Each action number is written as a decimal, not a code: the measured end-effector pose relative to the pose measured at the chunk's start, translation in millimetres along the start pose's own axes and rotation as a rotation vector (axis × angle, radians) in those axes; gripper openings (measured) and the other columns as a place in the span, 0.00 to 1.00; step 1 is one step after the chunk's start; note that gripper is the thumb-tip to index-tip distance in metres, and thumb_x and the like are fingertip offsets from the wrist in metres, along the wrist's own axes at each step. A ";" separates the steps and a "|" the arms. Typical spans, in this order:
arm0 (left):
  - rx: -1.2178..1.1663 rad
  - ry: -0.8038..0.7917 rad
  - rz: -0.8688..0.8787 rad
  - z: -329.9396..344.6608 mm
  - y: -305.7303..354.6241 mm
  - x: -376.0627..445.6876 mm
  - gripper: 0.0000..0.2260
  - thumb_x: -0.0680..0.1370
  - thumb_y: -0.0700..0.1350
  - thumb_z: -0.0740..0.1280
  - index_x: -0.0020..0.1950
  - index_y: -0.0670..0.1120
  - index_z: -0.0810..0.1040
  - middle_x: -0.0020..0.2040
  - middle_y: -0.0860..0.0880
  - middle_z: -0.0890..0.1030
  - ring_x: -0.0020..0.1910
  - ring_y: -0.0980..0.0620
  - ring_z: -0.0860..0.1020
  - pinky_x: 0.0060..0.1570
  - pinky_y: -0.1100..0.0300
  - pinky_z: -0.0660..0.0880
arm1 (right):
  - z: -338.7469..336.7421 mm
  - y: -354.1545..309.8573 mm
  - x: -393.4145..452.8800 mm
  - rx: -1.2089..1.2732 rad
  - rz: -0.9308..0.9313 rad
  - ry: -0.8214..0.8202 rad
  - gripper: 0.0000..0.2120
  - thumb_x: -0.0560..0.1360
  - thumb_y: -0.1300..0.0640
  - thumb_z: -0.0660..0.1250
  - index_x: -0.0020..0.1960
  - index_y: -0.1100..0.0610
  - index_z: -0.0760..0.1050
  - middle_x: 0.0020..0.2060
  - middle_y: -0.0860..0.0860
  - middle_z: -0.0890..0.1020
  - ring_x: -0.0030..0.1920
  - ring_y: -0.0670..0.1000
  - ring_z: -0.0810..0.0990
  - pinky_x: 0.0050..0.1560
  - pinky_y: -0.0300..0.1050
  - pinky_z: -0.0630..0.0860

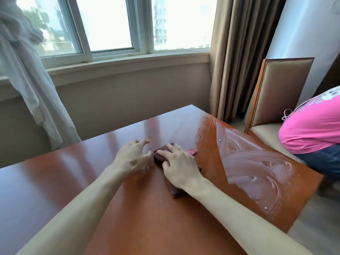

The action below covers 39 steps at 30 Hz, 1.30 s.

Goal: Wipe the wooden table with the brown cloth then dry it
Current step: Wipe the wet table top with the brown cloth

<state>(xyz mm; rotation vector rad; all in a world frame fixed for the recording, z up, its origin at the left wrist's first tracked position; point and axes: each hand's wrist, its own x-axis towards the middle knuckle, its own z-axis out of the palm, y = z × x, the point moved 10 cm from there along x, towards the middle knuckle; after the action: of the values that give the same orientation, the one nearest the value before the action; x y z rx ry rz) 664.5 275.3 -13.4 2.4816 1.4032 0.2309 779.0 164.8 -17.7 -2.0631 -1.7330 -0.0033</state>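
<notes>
The brown cloth [159, 157] lies folded on the glossy wooden table [55, 181], near its middle. My right hand [179, 166] rests flat on top of the cloth with its fingers spread. My left hand [133, 156] is just left of the cloth, fingers spread and slightly bent, its thumb at the cloth's left edge. Part of the cloth sticks out behind my right wrist. Wet swirled streaks [257, 166] cover the right part of the tabletop.
A padded wooden chair [279, 92] stands off the table's right edge, with a person in a pink top [312, 129] sitting there. A window, beige curtain [235, 61] and white sheer drape [27, 80] lie beyond the table's far edge.
</notes>
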 end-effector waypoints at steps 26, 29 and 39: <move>0.062 0.226 -0.196 -9.4 -140.0 -94.4 0.26 0.80 0.65 0.51 0.79 0.65 0.60 0.81 0.54 0.58 0.80 0.47 0.52 0.79 0.50 0.49 | 50.7 -0.9 189.6 0.017 0.187 0.021 0.21 0.77 0.58 0.58 0.65 0.43 0.79 0.63 0.50 0.77 0.65 0.59 0.72 0.61 0.51 0.70; 0.066 0.226 -0.201 -10.2 -140.2 -93.4 0.26 0.80 0.65 0.51 0.79 0.66 0.59 0.81 0.55 0.58 0.80 0.48 0.51 0.79 0.50 0.48 | 57.0 -4.2 199.8 -0.049 0.201 0.014 0.20 0.78 0.56 0.58 0.66 0.45 0.79 0.62 0.52 0.76 0.64 0.60 0.72 0.63 0.52 0.69; 0.103 0.066 -0.218 -17.6 -136.3 -93.8 0.26 0.82 0.63 0.53 0.80 0.62 0.58 0.82 0.50 0.58 0.80 0.45 0.55 0.78 0.46 0.51 | 59.9 -118.6 14.8 0.123 -0.240 -0.193 0.27 0.75 0.47 0.53 0.72 0.36 0.70 0.77 0.39 0.66 0.79 0.47 0.60 0.71 0.52 0.63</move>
<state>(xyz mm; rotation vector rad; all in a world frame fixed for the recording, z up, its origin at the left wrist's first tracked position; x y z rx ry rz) 500.7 264.4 -40.1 2.3951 1.7389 0.2009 654.5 212.3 -28.4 -1.8077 -2.0337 0.2301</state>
